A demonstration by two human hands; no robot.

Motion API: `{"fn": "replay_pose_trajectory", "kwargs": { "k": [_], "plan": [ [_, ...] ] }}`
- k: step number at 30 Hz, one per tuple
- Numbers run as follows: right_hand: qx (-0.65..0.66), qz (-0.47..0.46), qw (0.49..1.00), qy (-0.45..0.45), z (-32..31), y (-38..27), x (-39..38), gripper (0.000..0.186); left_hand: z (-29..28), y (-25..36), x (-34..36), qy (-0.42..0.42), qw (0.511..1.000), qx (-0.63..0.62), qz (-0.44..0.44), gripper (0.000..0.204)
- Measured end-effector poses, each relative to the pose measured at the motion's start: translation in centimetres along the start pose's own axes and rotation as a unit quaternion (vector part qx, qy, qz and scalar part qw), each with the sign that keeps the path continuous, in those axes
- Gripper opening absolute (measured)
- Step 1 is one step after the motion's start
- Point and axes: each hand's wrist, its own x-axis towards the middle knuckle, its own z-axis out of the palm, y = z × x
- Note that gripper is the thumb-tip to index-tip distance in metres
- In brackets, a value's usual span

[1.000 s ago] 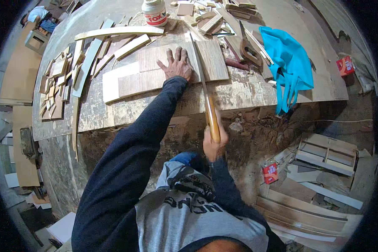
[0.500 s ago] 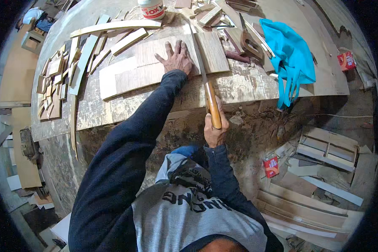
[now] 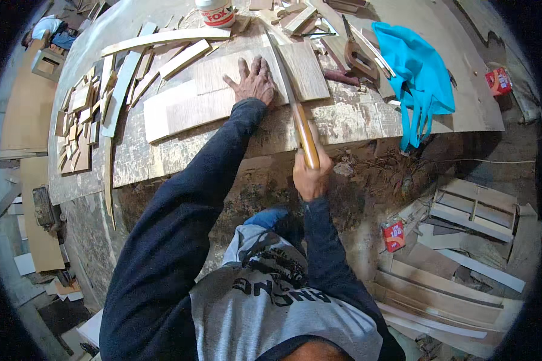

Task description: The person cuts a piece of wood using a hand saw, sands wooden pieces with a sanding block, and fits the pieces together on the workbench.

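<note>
Board (image 3: 208, 99): While it lies on the worktable (image 3: 367, 114), the saw (image 3: 290, 89) crosses it.
Left hand (image 3: 253, 84): spread on the board, grasping nothing; best pressed firmly, clear of the saw.
Right hand (image 3: 313, 173): clasping the handle (image 3: 308, 137); straight strokes should suit.

The board (image 3: 214, 84) is pale tan with fine grain, turning cream at its left end. The saw (image 3: 306, 133) pairs a grey blade with a glossy amber-brown handle; a 2nd saw (image 3: 361, 61) has a darker brown one. The worktop (image 3: 367, 117) is mottled cream, grey and brown. The bag (image 3: 414, 69) is plain turquoise, the tub (image 3: 215, 15) white with red print, the strip (image 3: 120, 96) pale blue-grey. 2 packets (image 3: 394, 236) are red with white markings. Shirt (image 3: 271, 325): grey, black lettering; sleeves (image 3: 174, 186): dark navy.
</note>
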Motion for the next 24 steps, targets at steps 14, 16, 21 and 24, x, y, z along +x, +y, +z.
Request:
{"fn": "replay_pose_trajectory", "kwargs": {
  "k": [14, 16, 21, 24],
  "plan": [
    [0.037, -0.082, 0.996, 0.005, 1.8, 1.9, 1.6, 0.046, 1.5, -1.0, 0.5, 0.028, 1.000, -0.005, -0.010, 0.054],
    [0.010, -0.024, 0.999, -0.019, 1.3, 2.6, 1.0, 0.047, 1.6, -0.6, 1.2, 0.010, 1.000, 0.007, -0.018, 0.056],
    [0.038, -0.039, 0.998, -0.037, 0.8, 0.7, 1.9, 0.056, 1.7, -0.6, 3.6, -0.017, 0.999, 0.001, -0.048, 0.058],
    [0.056, 0.017, 0.993, -0.098, -0.3, -0.8, 1.5, 0.064, 2.8, -2.0, 4.9, 0.112, 0.993, 0.045, -0.006, 0.056]
  ]
}}
